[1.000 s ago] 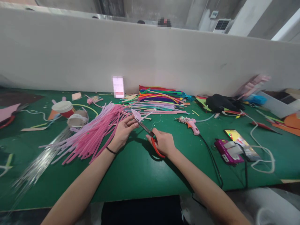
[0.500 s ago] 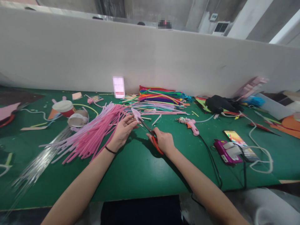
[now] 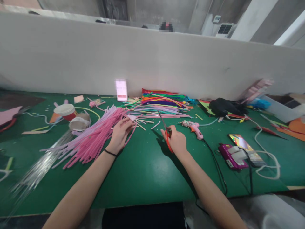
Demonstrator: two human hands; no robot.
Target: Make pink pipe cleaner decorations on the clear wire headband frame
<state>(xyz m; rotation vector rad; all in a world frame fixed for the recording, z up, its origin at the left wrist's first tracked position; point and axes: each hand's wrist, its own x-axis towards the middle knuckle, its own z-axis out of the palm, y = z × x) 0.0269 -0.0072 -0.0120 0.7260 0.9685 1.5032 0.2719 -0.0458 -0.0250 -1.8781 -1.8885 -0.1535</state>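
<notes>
My left hand (image 3: 121, 133) is closed on a small pale lilac piece (image 3: 132, 118), pinched at the fingertips; its exact kind is hard to make out. Beside that hand a pile of pink and lilac pipe cleaners (image 3: 95, 140) spreads over the green table (image 3: 147, 181). In my right hand (image 3: 177, 139) is a pair of scissors (image 3: 168, 140) with orange-red handles, the blades pointing away and up, apart from the lilac piece. Short cut lengths of pipe cleaner (image 3: 156, 124) lie between the hands.
A pink glue gun (image 3: 195, 129) with a black cord lies right of my hand. Farther right are a phone (image 3: 246, 149) and a purple power strip (image 3: 232, 156). Multicoloured pipe cleaners (image 3: 164, 98) lie at the back, before a white partition (image 3: 152, 60). A white-lidded tub (image 3: 65, 110) stands left.
My right hand has drawn the scissors right, away from the lilac piece. My left hand has shifted slightly left with the piece, and the blades now point more upward.
</notes>
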